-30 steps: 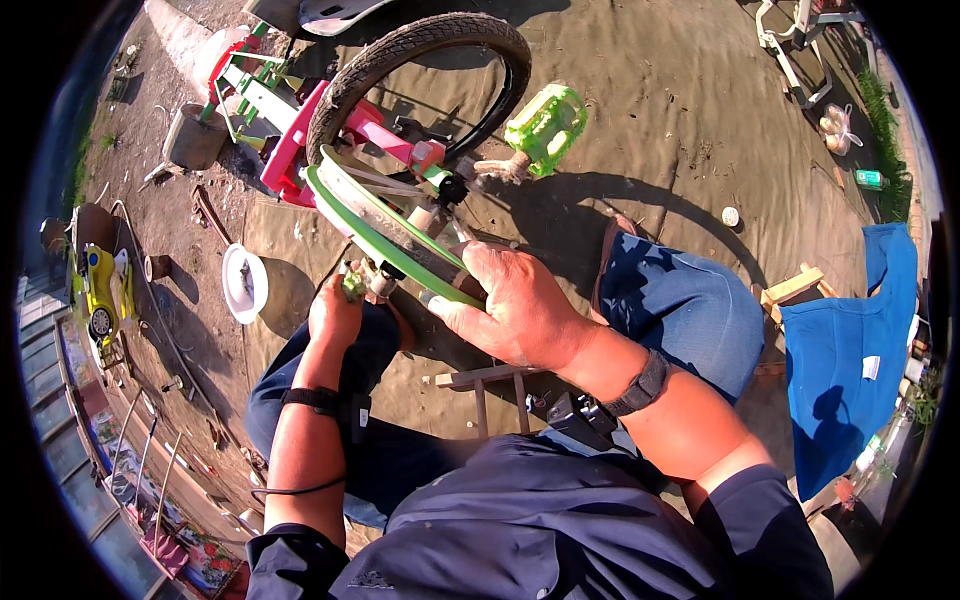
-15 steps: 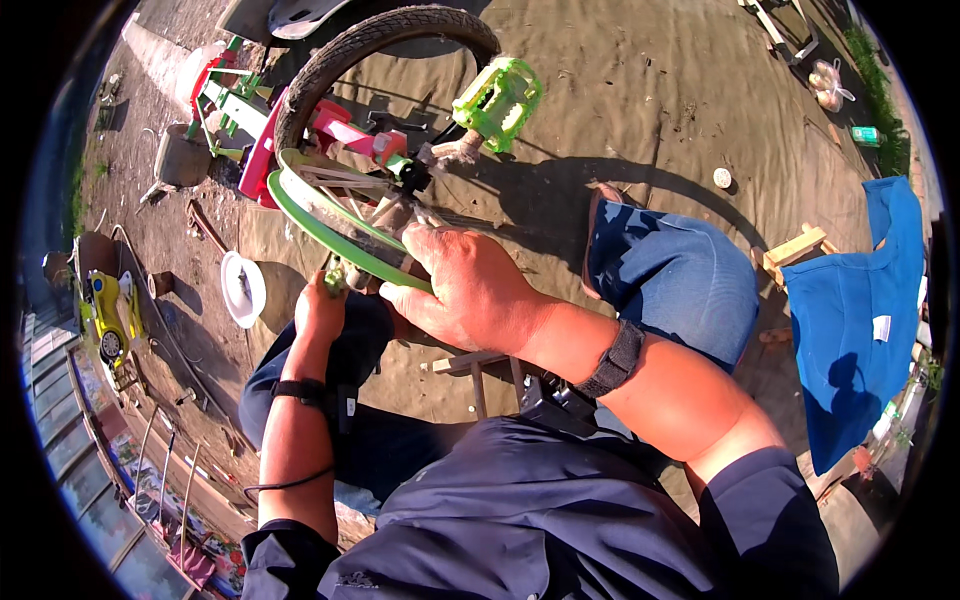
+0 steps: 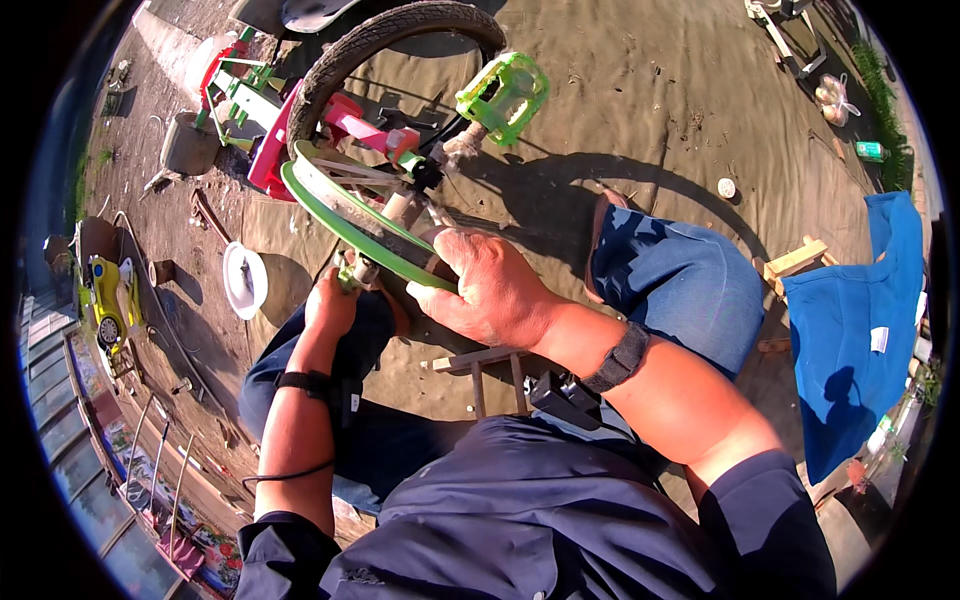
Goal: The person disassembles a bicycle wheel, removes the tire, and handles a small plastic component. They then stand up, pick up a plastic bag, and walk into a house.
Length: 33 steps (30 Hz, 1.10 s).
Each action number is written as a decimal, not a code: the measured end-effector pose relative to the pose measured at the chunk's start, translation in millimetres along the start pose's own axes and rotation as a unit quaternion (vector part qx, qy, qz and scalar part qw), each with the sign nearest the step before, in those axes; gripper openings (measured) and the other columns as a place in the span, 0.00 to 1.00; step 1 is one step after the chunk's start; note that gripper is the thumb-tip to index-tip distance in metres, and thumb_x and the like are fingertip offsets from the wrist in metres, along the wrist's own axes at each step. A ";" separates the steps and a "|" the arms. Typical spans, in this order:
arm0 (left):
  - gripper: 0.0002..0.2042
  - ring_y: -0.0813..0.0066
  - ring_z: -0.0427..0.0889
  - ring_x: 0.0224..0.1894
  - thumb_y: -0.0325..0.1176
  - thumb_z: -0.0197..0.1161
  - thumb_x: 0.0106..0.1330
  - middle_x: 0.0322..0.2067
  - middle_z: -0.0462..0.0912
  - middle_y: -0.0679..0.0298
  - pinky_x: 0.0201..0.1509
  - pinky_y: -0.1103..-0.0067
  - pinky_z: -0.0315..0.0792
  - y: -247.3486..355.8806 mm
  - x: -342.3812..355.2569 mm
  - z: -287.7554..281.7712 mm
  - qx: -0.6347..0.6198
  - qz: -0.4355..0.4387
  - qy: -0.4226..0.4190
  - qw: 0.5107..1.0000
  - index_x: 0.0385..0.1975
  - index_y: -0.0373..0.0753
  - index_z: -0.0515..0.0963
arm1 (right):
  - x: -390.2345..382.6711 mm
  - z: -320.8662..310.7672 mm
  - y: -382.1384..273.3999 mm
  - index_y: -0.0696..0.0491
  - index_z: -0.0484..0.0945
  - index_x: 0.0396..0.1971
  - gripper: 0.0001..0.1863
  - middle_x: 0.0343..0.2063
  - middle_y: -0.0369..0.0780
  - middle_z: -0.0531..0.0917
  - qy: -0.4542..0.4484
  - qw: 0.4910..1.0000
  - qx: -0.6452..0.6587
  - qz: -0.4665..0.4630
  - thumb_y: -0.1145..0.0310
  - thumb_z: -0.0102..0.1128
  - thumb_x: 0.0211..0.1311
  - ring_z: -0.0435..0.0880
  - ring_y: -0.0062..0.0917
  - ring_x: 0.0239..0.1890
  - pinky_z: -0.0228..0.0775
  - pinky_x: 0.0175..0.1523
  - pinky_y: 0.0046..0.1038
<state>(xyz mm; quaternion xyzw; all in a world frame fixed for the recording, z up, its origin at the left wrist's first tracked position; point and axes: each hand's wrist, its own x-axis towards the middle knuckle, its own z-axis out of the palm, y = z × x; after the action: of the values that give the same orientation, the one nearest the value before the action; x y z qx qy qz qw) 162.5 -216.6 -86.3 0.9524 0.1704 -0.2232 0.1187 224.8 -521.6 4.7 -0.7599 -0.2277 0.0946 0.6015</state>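
A children's bicycle with pink frame and black tyre lies in front of me, its bright green pedal sticking up on the right. My right hand grips a green rim, thumb and fingers closed on its near end. Lower and to the left, my left hand has its fingers around a small greenish metal part at the wheel's hub; part of it is hidden. Between my legs, beneath my arms, is a low wooden frame with black objects beside it.
A white bowl and a yellow toy car are on the left. At right a blue cloth hangs by a wooden piece. A bagged bundle, green can and metal frame lie farther back.
The wheel and both hands moved left and up in the picture, along with the surroundings, then slightly back right. Both hands keep their holds.
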 end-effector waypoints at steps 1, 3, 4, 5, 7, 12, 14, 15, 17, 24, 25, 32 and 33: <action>0.22 0.45 0.81 0.44 0.40 0.66 0.58 0.38 0.82 0.43 0.45 0.63 0.75 -2.0 -0.5 2.5 0.023 -0.011 -0.020 0.999 0.49 0.33 0.73 | -0.4 -1.2 -1.1 0.57 0.71 0.30 0.15 0.24 0.49 0.77 -0.004 1.000 -0.013 -0.002 0.65 0.67 0.52 0.78 0.47 0.28 0.69 0.33 0.39; 0.21 0.45 0.81 0.44 0.41 0.65 0.59 0.38 0.82 0.43 0.45 0.62 0.75 3.0 -3.7 2.2 0.025 0.000 -0.022 0.999 0.47 0.33 0.73 | 0.0 -1.1 0.3 0.57 0.72 0.30 0.15 0.24 0.49 0.77 -0.009 1.000 -0.014 0.000 0.64 0.67 0.52 0.78 0.47 0.28 0.69 0.33 0.39; 0.21 0.45 0.81 0.44 0.42 0.65 0.59 0.38 0.82 0.43 0.45 0.62 0.75 4.2 -5.7 2.3 0.027 0.005 -0.012 1.000 0.46 0.33 0.73 | 0.3 -0.9 0.5 0.58 0.72 0.31 0.15 0.24 0.49 0.77 -0.013 1.000 -0.013 0.002 0.64 0.67 0.52 0.78 0.47 0.28 0.69 0.33 0.39; 0.21 0.45 0.81 0.43 0.42 0.65 0.59 0.37 0.82 0.43 0.45 0.62 0.75 8.0 -6.5 1.0 0.024 0.006 -0.016 1.000 0.46 0.33 0.73 | 1.0 -3.3 -3.8 0.56 0.70 0.27 0.15 0.24 0.51 0.78 -0.020 0.999 -0.023 0.021 0.63 0.65 0.50 0.79 0.49 0.32 0.70 0.37 0.43; 0.21 0.45 0.81 0.43 0.42 0.65 0.59 0.37 0.82 0.43 0.45 0.62 0.75 17.1 -7.3 -6.4 0.019 0.008 -0.024 0.999 0.47 0.34 0.73 | 0.4 -1.6 -0.4 0.57 0.70 0.26 0.15 0.24 0.50 0.77 -0.015 0.999 0.000 0.032 0.64 0.66 0.49 0.78 0.49 0.30 0.70 0.36 0.42; 0.19 0.50 0.83 0.43 0.36 0.65 0.59 0.38 0.84 0.48 0.45 0.64 0.76 16.5 -6.5 -22.4 0.005 -0.023 0.007 1.000 0.50 0.39 0.74 | 0.7 -7.4 -8.4 0.56 0.75 0.34 0.12 0.24 0.41 0.79 -0.044 0.997 0.001 0.058 0.69 0.66 0.52 0.77 0.28 0.25 0.71 0.35 0.29; 0.19 0.50 0.83 0.43 0.34 0.64 0.59 0.38 0.84 0.50 0.45 0.63 0.76 12.8 -5.9 -26.3 0.017 -0.041 0.031 0.999 0.50 0.40 0.74 | 1.4 -7.2 -7.8 0.57 0.75 0.33 0.11 0.24 0.39 0.78 -0.048 0.996 0.025 0.068 0.70 0.65 0.52 0.73 0.22 0.25 0.70 0.35 0.27; 0.18 0.50 0.83 0.43 0.34 0.64 0.59 0.38 0.84 0.50 0.45 0.63 0.76 11.8 -5.5 -28.7 0.019 -0.049 0.033 0.998 0.49 0.40 0.74 | 2.1 -8.0 -9.8 0.57 0.75 0.33 0.10 0.24 0.39 0.78 -0.046 0.996 0.030 0.066 0.71 0.65 0.52 0.73 0.22 0.26 0.70 0.35 0.26; 0.17 0.51 0.83 0.43 0.34 0.64 0.59 0.38 0.84 0.50 0.45 0.63 0.76 12.2 -6.9 -37.0 0.026 -0.061 0.036 0.997 0.49 0.40 0.74 | 3.7 -9.2 -10.8 0.57 0.73 0.28 0.11 0.24 0.50 0.80 -0.038 0.997 -0.001 0.062 0.68 0.64 0.49 0.80 0.47 0.29 0.72 0.35 0.36; 0.18 0.47 0.81 0.44 0.34 0.64 0.59 0.38 0.83 0.46 0.46 0.62 0.74 17.9 -23.1 -72.6 0.001 -0.047 0.113 0.992 0.49 0.39 0.75 | 2.8 -5.2 -3.0 0.58 0.74 0.28 0.11 0.22 0.48 0.80 -0.022 0.997 0.035 0.069 0.68 0.65 0.50 0.80 0.41 0.24 0.71 0.33 0.33; 0.19 0.49 0.82 0.43 0.36 0.65 0.58 0.37 0.83 0.46 0.45 0.63 0.74 17.9 -23.7 -76.0 -0.011 -0.042 0.105 0.994 0.49 0.38 0.75 | 3.4 -5.0 -3.6 0.58 0.74 0.29 0.11 0.22 0.48 0.80 -0.022 0.997 0.034 0.064 0.67 0.65 0.50 0.80 0.41 0.24 0.71 0.33 0.33; 0.37 0.64 0.83 0.42 0.55 0.68 0.55 0.38 0.84 0.47 0.48 0.72 0.75 9.2 -23.7 -111.5 -0.213 -0.025 0.006 0.977 0.55 0.28 0.72 | 5.1 -7.2 -6.0 0.58 0.75 0.30 0.11 0.22 0.48 0.80 -0.028 0.999 0.022 0.034 0.67 0.64 0.51 0.79 0.40 0.23 0.71 0.33 0.33; 0.37 0.68 0.83 0.41 0.54 0.69 0.56 0.38 0.84 0.50 0.47 0.74 0.75 2.9 -22.7 -114.9 -0.205 -0.023 -0.002 0.978 0.54 0.26 0.72 | 5.4 -6.9 -4.7 0.58 0.75 0.30 0.11 0.22 0.48 0.79 -0.030 0.999 0.025 0.031 0.67 0.64 0.51 0.79 0.40 0.23 0.71 0.33 0.33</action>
<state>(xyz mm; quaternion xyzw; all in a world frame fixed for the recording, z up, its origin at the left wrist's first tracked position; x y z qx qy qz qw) 188.7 -190.6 24.9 0.9032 0.2343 -0.1879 0.3066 231.3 -524.3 11.7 -0.7481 -0.2190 0.1416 0.6102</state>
